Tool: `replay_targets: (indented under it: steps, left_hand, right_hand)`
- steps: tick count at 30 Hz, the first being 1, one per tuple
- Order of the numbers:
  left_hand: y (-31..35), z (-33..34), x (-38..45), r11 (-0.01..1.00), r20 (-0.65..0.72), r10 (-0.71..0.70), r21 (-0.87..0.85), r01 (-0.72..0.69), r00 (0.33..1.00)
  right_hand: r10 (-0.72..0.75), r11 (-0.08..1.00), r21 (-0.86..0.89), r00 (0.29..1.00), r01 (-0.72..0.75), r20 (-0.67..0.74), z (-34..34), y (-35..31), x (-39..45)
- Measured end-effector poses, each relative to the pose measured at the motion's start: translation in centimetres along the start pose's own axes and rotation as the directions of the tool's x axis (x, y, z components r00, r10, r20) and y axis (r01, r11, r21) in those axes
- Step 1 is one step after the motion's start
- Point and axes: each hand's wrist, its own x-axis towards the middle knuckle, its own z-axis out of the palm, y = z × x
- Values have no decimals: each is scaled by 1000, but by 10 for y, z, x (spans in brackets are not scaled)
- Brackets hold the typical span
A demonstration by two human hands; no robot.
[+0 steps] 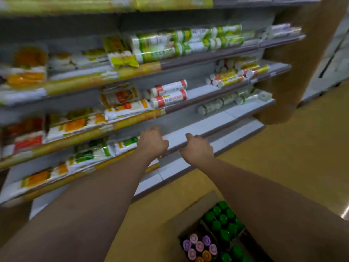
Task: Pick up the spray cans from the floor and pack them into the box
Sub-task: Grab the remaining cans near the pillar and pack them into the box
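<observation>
A cardboard box (190, 218) stands open on the floor at the bottom of the view, under my right forearm. Spray cans with green caps (223, 222) fill its far part, and cans with purple, pink and orange caps (200, 246) fill its near left corner. Both my arms stretch away from the box to a store shelf. My right hand (197, 149) has its fingers curled over the front edge of a low shelf (222, 127), thumb up. My left hand (153, 142) is at the same edge, blurred, with fingers bent; its grip is unclear. Neither hand holds a can.
A tall shelving unit (132, 76) with packets and rolls of bags fills the view ahead and to the left. A brown pillar (294, 69) stands at its right end. Yellow floor (283, 157) lies to the right of the shelves and around the box.
</observation>
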Motion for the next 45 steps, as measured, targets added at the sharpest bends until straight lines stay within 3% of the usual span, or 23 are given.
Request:
replay_targets:
  steps: [5, 18, 32, 40, 45]
  left_hand:
    - [-84, -45, -58, 976, -66, -216, 21, 218, 974]
    - [-292, -131, -187, 847, -202, -527, -40, 531, 825]
    - [-552, -175, -292, 793, -185, -606, -61, 606, 774]
    - [-668, -162, -361, 644, -77, -764, -129, 754, 640]
    - [-743, -131, -394, 545, -3, -837, -88, 833, 547]
  right_hand:
    - [-150, 988, -15, 987, 150, 52, 6, -79, -25]
    - [-473, 878, -3, 869, 479, 146, 84, -308, -82]
    - [-520, 840, -2, 805, 543, 285, 232, -536, -167]
    - [-515, 811, -28, 735, 585, 440, 337, -612, -205]
    - [-476, 779, -59, 649, 625, 594, 423, -643, -206]
